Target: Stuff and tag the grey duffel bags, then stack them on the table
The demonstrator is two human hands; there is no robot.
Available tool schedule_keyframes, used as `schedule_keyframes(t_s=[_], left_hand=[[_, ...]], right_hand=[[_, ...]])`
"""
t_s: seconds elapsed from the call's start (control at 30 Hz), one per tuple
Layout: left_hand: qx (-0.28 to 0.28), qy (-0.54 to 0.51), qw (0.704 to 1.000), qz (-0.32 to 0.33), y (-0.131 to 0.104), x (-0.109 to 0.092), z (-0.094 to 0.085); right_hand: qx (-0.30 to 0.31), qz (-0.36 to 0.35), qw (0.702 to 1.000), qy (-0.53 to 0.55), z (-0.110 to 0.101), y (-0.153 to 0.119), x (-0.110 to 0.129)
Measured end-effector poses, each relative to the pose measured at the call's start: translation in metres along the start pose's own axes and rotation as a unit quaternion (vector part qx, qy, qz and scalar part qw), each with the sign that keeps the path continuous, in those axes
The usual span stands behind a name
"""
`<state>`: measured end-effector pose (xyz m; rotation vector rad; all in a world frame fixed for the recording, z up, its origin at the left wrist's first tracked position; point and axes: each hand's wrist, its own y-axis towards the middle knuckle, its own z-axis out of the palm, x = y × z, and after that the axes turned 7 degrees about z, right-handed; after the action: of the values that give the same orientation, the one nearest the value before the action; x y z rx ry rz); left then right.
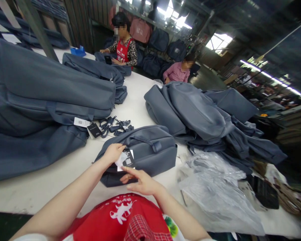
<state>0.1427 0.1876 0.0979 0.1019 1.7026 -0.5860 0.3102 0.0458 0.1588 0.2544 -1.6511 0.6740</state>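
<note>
A dark blue bag [150, 154] lies on its side on the white table, straight in front of me, with a handle on its upper face. Black and white tags [128, 158] rest against its left part. My left hand [114, 153] is at the tags' upper left, its fingers pinched together; what they grip is too small to make out. Just below and right of the tags, my right hand [140, 180] has its fingers spread, with nothing held and the fingertips near the tags' lower edge.
Large blue bags [55, 87] are piled at left, others [193, 110] at right. Black straps [115, 126] lie behind the bag. Clear plastic bags [215, 190] cover the table's right front. Two people sit beyond the table [136, 92].
</note>
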Motion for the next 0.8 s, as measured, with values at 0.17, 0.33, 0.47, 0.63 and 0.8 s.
schedule_keyframes(t_s=[0.17,0.33,0.47,0.63,0.8], left_hand=[[0.024,-0.12,0.992,-0.036,-0.019,-0.002,0.017],[0.048,-0.172,0.983,-0.037,-0.034,-0.004,0.017],[0.013,-0.17,0.985,-0.019,-0.032,0.003,0.017],[0.004,-0.121,0.993,0.008,-0.03,0.011,0.016],[0.012,-0.031,0.998,0.059,-0.035,0.01,0.015]], right_hand=[[-0.019,-0.062,0.996,-0.054,0.025,0.016,-0.016],[-0.104,0.027,0.986,0.126,0.013,0.023,-0.047],[-0.107,-0.011,0.993,-0.047,0.016,0.013,-0.036],[-0.147,-0.049,0.974,-0.168,0.023,0.01,-0.026],[-0.363,0.064,0.912,0.18,-0.005,0.017,-0.037]])
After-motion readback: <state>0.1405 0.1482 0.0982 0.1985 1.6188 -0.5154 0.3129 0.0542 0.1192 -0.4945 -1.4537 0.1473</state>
